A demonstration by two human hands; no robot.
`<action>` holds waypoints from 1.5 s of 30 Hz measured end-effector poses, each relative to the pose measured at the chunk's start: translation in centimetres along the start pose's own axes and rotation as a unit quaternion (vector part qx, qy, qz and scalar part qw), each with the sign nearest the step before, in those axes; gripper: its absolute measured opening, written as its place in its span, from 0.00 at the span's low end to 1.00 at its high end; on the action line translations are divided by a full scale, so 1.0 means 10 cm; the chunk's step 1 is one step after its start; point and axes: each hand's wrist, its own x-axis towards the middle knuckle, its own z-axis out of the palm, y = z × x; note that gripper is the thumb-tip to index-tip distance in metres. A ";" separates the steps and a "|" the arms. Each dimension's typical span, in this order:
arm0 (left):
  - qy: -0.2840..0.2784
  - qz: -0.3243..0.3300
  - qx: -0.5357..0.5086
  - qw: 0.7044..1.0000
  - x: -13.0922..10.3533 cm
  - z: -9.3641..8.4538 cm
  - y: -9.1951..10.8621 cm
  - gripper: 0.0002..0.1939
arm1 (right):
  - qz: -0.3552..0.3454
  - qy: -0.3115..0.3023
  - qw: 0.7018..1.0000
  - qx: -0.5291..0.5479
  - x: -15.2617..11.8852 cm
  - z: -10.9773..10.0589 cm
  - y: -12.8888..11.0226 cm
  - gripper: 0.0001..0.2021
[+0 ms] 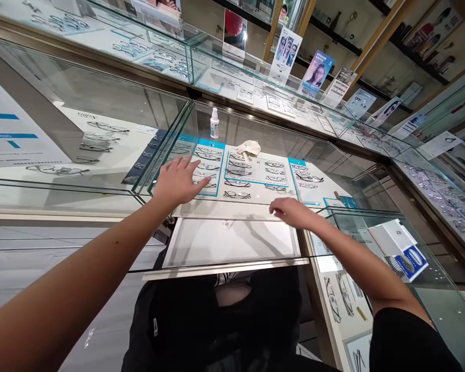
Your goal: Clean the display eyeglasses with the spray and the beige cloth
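My left hand is open, palm down and fingers spread, over the left side of the display case. Rows of eyeglasses on white and blue-edged display cards lie just beyond it. My right hand is at the case's front edge, right of the middle. Its fingers are curled together and their undersides are hidden, so I cannot make out whether they hold anything. Between my forearms, a pulled-out white drawer sits above my lap. A small white spray bottle stands upright behind the glasses, near a crumpled cream cloth.
Glass panes edge the case on the left. A large white sign board leans at far left. On the right, a glass counter bears a white and blue box. Behind run more showcases with upright leaflets.
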 end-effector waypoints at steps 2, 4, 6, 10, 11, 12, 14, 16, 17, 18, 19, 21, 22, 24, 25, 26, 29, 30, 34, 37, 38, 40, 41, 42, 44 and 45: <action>-0.001 0.001 -0.002 1.000 0.00 0.01 -0.01 0.44 | 0.061 0.045 0.997 -0.028 -0.08 -0.25 0.23 0.14; -0.003 0.002 -0.006 1.000 0.00 0.01 -0.02 0.45 | 0.151 0.075 0.983 -0.075 -0.14 -0.43 0.55 0.16; -0.003 0.005 -0.008 1.000 0.00 0.01 -0.02 0.45 | 0.244 0.121 0.952 -0.140 -0.19 -0.51 0.88 0.19; -0.004 0.003 -0.007 1.000 0.01 0.01 -0.02 0.44 | 0.270 0.130 0.923 -0.240 -0.27 -0.41 1.37 0.24; -0.003 0.003 -0.006 1.000 0.01 0.01 -0.01 0.44 | 0.266 0.122 0.924 -0.246 -0.28 -0.36 1.45 0.24; -0.002 0.003 -0.004 1.000 0.00 0.00 -0.01 0.43 | 0.264 0.114 0.925 -0.246 -0.28 -0.31 1.50 0.25; -0.001 0.003 0.001 1.000 0.00 -0.01 0.01 0.44 | 0.265 0.105 0.927 -0.243 -0.26 -0.22 1.57 0.26; -0.004 0.003 0.005 1.000 0.00 -0.01 0.02 0.44 | 0.269 0.103 0.927 -0.241 -0.24 -0.17 1.61 0.28; -0.004 0.004 0.004 1.000 0.00 -0.01 0.02 0.45 | 0.269 0.105 0.926 -0.242 -0.24 -0.16 1.62 0.29; -0.004 0.005 0.003 1.000 0.00 -0.01 0.02 0.45 | 0.267 0.107 0.926 -0.243 -0.24 -0.15 1.63 0.29; -0.004 0.005 0.000 1.000 0.00 -0.01 0.01 0.45 | 0.263 0.109 0.927 -0.246 -0.23 -0.15 1.63 0.30; -0.007 0.005 -0.004 1.000 0.00 -0.01 0.00 0.46 | 0.252 0.112 0.927 -0.253 -0.24 -0.15 1.64 0.30; -0.009 0.003 -0.005 1.000 0.01 0.00 0.00 0.46 | 0.246 0.113 0.928 -0.257 -0.24 -0.15 1.64 0.30; -0.009 0.001 -0.005 1.000 0.01 0.01 -0.01 0.46 | 0.236 0.113 0.928 -0.266 -0.24 -0.13 1.64 0.31; -0.009 0.000 -0.005 1.000 0.01 0.01 -0.01 0.46 | 0.231 0.113 0.928 -0.269 -0.24 -0.13 1.64 0.31; -0.008 -0.001 -0.006 1.000 0.01 0.01 -0.01 0.46 | 0.227 0.112 0.929 -0.269 -0.23 -0.12 1.64 0.31; -0.006 0.002 -0.011 1.000 0.02 0.01 -0.01 0.45 | 0.218 0.109 0.934 -0.262 -0.23 -0.09 1.63 0.32; -0.005 0.002 -0.012 1.000 0.02 0.01 -0.01 0.45 | 0.217 0.110 0.934 -0.260 -0.23 -0.09 1.62 0.32; -0.003 0.002 -0.012 1.000 0.01 -0.01 0.00 0.45 | 0.209 0.119 0.935 -0.259 -0.27 -0.08 1.52 0.32; -0.004 0.000 -0.009 1.000 0.01 -0.01 0.00 0.45 | 0.202 0.112 0.939 -0.254 -0.35 -0.09 1.35 0.32; -0.004 0.000 -0.008 1.000 0.01 -0.01 0.00 0.46 | 0.197 0.111 0.941 -0.252 -0.38 -0.09 1.27 0.33; -0.004 -0.001 -0.007 1.000 0.01 -0.01 0.01 0.46 | 0.180 0.118 0.945 -0.247 -0.47 -0.10 1.08 0.31; -0.004 -0.002 -0.007 1.000 0.01 0.00 0.01 0.46 | 0.167 0.124 0.948 -0.242 -0.53 -0.10 0.97 0.30; -0.004 -0.003 -0.009 1.000 0.01 0.00 0.01 0.45 | 0.153 0.127 0.952 -0.232 -0.59 -0.11 0.85 0.29; -0.005 -0.007 -0.012 1.000 0.00 -0.01 0.02 0.45 | 0.125 0.114 0.965 -0.200 -0.71 -0.11 0.59 0.28; -0.005 -0.009 -0.014 1.000 0.00 -0.01 0.03 0.44 | 0.108 0.098 0.973 -0.177 -0.77 -0.12 0.47 0.27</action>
